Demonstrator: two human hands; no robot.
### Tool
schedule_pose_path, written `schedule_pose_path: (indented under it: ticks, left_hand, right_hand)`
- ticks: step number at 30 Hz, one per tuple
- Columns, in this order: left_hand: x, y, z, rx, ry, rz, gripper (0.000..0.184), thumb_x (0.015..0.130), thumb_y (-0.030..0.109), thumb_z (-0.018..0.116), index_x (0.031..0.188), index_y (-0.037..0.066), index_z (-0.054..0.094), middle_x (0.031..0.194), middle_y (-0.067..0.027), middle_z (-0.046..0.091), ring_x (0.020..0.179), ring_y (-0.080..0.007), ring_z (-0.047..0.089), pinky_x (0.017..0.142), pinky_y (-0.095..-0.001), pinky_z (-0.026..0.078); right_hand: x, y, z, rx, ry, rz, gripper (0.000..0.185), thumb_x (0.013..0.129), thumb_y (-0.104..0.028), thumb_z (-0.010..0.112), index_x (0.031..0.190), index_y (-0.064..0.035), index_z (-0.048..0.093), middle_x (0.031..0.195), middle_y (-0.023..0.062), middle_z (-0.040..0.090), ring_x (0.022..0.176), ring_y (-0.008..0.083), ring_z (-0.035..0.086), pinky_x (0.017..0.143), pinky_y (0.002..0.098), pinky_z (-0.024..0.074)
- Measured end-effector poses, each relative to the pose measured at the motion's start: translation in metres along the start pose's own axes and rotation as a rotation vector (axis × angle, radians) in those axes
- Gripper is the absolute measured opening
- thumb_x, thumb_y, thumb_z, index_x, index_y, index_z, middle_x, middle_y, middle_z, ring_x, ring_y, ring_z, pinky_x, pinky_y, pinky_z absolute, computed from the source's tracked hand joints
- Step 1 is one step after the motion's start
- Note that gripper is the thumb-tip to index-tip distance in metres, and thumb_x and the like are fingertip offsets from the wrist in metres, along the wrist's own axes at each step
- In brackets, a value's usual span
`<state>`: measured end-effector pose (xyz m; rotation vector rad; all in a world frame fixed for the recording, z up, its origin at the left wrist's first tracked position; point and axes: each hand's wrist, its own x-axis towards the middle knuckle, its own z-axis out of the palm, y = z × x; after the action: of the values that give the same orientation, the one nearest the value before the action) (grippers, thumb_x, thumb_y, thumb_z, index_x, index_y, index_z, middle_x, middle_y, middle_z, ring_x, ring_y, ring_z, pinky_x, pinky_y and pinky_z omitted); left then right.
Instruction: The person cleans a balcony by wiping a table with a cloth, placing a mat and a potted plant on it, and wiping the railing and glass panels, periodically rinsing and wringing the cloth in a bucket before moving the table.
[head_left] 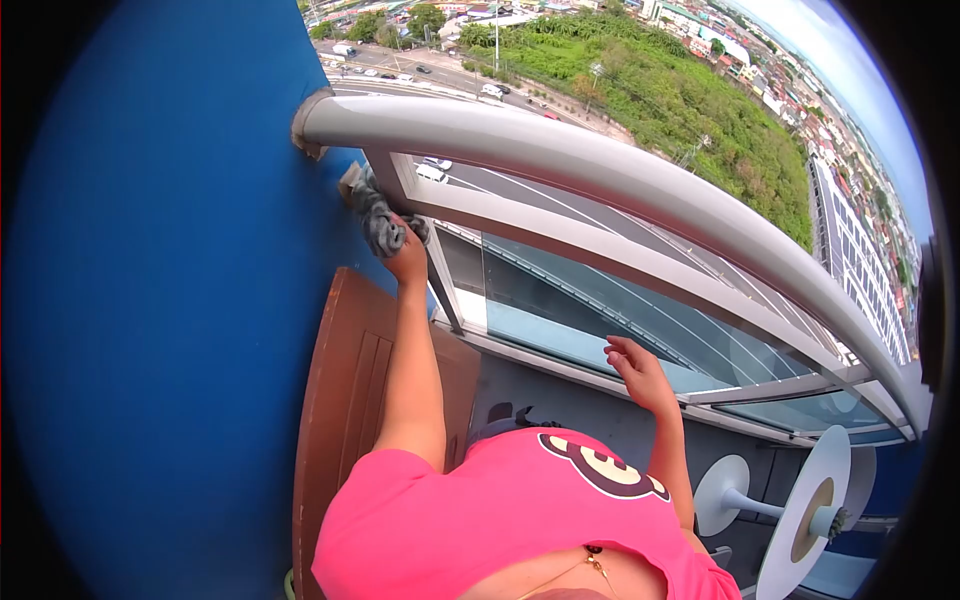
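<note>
While the left hand grips a bunched cloth where the railing nears the blue wall, the right hand hangs empty, fingers loosely curled; the cloth seems in use there (how much is done or left, I cannot tell).

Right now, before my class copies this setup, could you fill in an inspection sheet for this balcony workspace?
Surface: curved pale railing above glass panels, meeting a blue wall.
Job's things: grey cloth, bunched by the corner where railing and wall meet.
Clutter: brown panel beside the wall; white round table at the far right, small plant on it.
Hands: left grips the cloth; right empty, fingers loosely open.
Cables: nothing seen.
Surroundings: high drop beyond the railing, with road and greenery below.
</note>
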<state>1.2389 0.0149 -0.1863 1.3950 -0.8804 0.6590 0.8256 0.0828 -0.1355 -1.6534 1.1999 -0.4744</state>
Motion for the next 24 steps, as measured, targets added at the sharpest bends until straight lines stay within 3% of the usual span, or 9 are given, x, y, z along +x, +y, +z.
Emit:
schedule_pose_path:
  ticks: [4,6,8,11,14,17,19,21,24]
  left_hand:
    - [0.034,0.007,-0.023,-0.266,0.03,0.005,0.026,0.09,0.017,0.048,0.097,-0.004,0.061,0.101,-0.0184,0.061,0.091,-0.0355,0.057,0.084,-0.039,0.042]
    - [0.07,-0.014,-0.022,-0.101,-0.351,-0.12,0.032,0.092,0.026,0.045,0.095,-0.001,0.062,0.102,-0.0158,0.061,0.095,-0.0346,0.055,0.088,-0.0401,0.039]
    - [0.1,-0.004,-0.01,0.173,-0.393,0.251,0.046,0.095,0.038,0.033,0.096,0.001,0.061,0.103,-0.0146,0.061,0.108,-0.0322,0.048,0.096,-0.0421,0.03]
    - [0.088,-0.031,0.018,-0.045,-0.357,0.273,0.052,0.096,0.04,0.027,0.095,0.001,0.061,0.103,-0.0132,0.062,0.109,-0.0313,0.047,0.097,-0.0432,0.029]
    - [0.057,-0.055,0.034,-0.13,-0.262,-0.097,0.056,0.096,0.041,0.026,0.093,-0.004,0.059,0.105,-0.0182,0.06,0.112,-0.0311,0.046,0.102,-0.0418,0.026]
    - [0.04,0.014,0.028,-0.315,-0.069,-0.611,0.059,0.096,0.043,0.027,0.096,-0.007,0.058,0.107,-0.0244,0.057,0.115,-0.0331,0.045,0.103,-0.0413,0.024]
    - [0.027,0.038,0.033,-0.316,0.066,-0.569,0.058,0.096,0.042,0.029,0.101,-0.009,0.056,0.109,-0.0269,0.056,0.116,-0.0342,0.044,0.103,-0.0417,0.025]
    - [0.012,0.038,0.057,-0.167,0.222,-0.114,0.057,0.096,0.042,0.032,0.107,-0.01,0.054,0.111,-0.0276,0.055,0.116,-0.035,0.044,0.101,-0.0427,0.027]
    - [0.031,0.034,0.052,0.145,-0.049,0.169,0.051,0.096,0.037,0.039,0.113,-0.008,0.052,0.116,-0.0194,0.056,0.111,-0.0332,0.049,0.099,-0.0442,0.03]
  right_hand:
    - [-0.012,0.015,-0.007,0.034,0.053,0.046,0.038,0.091,-0.022,0.052,0.12,0.0013,0.051,0.102,0.014,0.063,0.094,0.0182,0.059,0.082,0.0283,0.0449]
    - [-0.018,0.022,-0.011,0.064,0.051,0.095,0.038,0.091,-0.023,0.052,0.12,0.0013,0.051,0.1,0.0128,0.063,0.091,0.0166,0.058,0.08,0.0273,0.0444]
    - [-0.019,0.024,-0.012,0.056,0.066,0.101,0.038,0.091,-0.023,0.052,0.12,0.001,0.051,0.1,0.0127,0.063,0.09,0.0162,0.058,0.079,0.0272,0.0442]
    - [-0.017,0.023,-0.011,0.053,0.103,0.079,0.037,0.091,-0.022,0.051,0.12,0.001,0.052,0.099,0.0127,0.063,0.089,0.0163,0.058,0.078,0.0271,0.0441]
    - [-0.019,0.02,-0.007,0.054,0.091,0.11,0.037,0.091,-0.022,0.051,0.12,0.0013,0.051,0.102,0.0139,0.062,0.093,0.0177,0.058,0.081,0.0279,0.044]
    - [-0.021,0.03,-0.005,0.062,0.068,0.064,0.037,0.091,-0.022,0.051,0.12,0.0006,0.051,0.106,0.0153,0.062,0.096,0.0189,0.058,0.084,0.0289,0.0438]
    - [-0.023,0.035,-0.006,0.083,0.079,0.088,0.037,0.091,-0.022,0.051,0.121,0.0001,0.051,0.108,0.0163,0.061,0.098,0.0194,0.058,0.085,0.0291,0.0437]
    - [-0.024,0.036,-0.008,0.062,0.105,0.114,0.037,0.091,-0.023,0.051,0.12,-0.0005,0.052,0.107,0.0161,0.061,0.098,0.019,0.058,0.085,0.0287,0.0438]
    - [-0.024,0.032,-0.015,-0.002,0.082,0.101,0.036,0.091,-0.024,0.051,0.12,-0.0018,0.053,0.105,0.0159,0.062,0.096,0.0186,0.058,0.084,0.0283,0.0441]
